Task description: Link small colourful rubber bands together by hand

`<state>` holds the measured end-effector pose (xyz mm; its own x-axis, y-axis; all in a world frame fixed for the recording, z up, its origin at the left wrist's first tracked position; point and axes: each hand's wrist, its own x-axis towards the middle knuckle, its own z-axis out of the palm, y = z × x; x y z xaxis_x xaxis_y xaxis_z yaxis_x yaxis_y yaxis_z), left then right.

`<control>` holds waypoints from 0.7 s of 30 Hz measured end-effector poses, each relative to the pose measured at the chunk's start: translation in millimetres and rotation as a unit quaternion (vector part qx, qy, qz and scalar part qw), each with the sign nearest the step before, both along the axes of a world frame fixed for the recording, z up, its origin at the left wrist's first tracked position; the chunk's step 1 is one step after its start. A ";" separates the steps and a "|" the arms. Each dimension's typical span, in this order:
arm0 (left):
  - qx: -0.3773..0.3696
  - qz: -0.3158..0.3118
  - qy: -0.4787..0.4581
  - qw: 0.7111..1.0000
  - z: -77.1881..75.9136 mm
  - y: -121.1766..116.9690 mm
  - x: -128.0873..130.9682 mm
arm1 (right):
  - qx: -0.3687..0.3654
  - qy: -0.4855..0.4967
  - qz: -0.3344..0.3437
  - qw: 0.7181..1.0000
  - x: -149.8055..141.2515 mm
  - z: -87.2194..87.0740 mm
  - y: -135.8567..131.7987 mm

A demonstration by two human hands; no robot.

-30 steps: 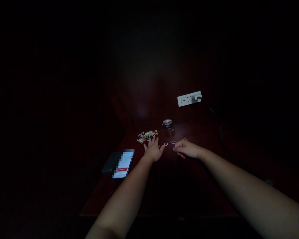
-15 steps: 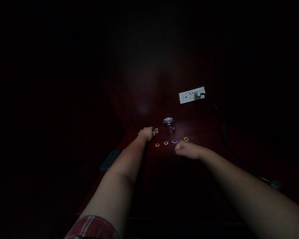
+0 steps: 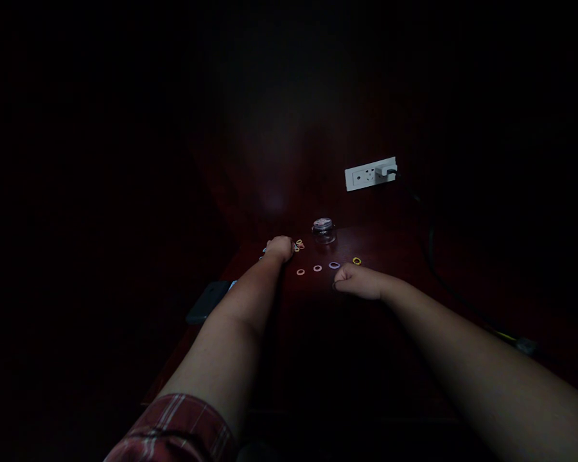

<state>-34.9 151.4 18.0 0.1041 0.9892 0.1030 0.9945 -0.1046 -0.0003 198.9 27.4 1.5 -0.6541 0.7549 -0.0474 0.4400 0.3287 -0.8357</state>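
My left hand (image 3: 280, 248) reaches over a small cluster of coloured rings like hair ties (image 3: 299, 246) at the back of the dark red table. The back of this hand faces me and hides its fingertips, so any grip is out of sight. My right hand (image 3: 357, 282) is closed, thumb against curled fingers, low over the table; what it holds, if anything, I cannot make out. Just beyond it lies a purple ring (image 3: 334, 265), part of a spaced row with a pink ring (image 3: 317, 268), an orange ring (image 3: 300, 272) and a yellow ring (image 3: 357, 261).
A clear lidded jar (image 3: 324, 231) stands behind the row. On the wall is a white socket panel (image 3: 370, 174) with a plug and a dark cable (image 3: 432, 240) running down to the right. A dark phone-like slab (image 3: 208, 301) lies by the left table edge.
The whole view has shifted slightly, so everything sits a little higher in the picture. Both hands keep nearly the same places relative to the rings, and the row looks unchanged.
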 end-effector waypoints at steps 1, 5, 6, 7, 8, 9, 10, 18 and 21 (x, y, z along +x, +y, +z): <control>0.001 0.001 -0.005 1.000 -0.7 0.2 -0.9 | -0.001 0.001 0.002 1.000 0.3 -0.6 0.6; 0.006 0.008 -0.031 0.999 -3.9 0.5 -6.3 | 0.003 -0.002 0.004 1.000 1.0 -2.7 3.1; 0.008 0.010 -0.039 0.999 -4.7 0.3 -7.7 | 0.005 -0.003 0.003 1.000 1.1 -3.1 3.6; 0.010 0.011 -0.046 0.999 -5.4 -0.1 -9.0 | 0.008 -0.003 0.004 1.000 1.1 -3.5 3.9; 0.013 0.011 -0.054 0.998 -6.0 -0.8 -10.3 | 0.010 -0.002 0.004 1.000 1.1 -3.9 4.1; 0.016 0.009 -0.063 0.998 -6.3 -1.6 -11.4 | 0.011 -0.002 0.004 1.000 1.2 -4.2 4.2; 0.021 0.007 -0.073 0.997 -6.3 -2.6 -12.4 | 0.010 -0.001 0.005 1.000 1.1 -4.4 4.1; 0.062 -0.018 -0.174 0.983 3.4 -16.2 -23.4 | 0.008 -0.007 -0.003 1.000 0.9 1.2 -0.8; 0.078 -0.013 -0.223 0.972 9.3 -26.7 -27.2 | 0.024 -0.019 -0.007 1.000 1.4 2.1 -1.1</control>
<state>-62.1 124.7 27.3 0.0389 0.9557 0.2917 0.8962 -0.1625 0.4128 200.3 26.3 3.6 -0.6422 0.7657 -0.0360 0.4758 0.3614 -0.8019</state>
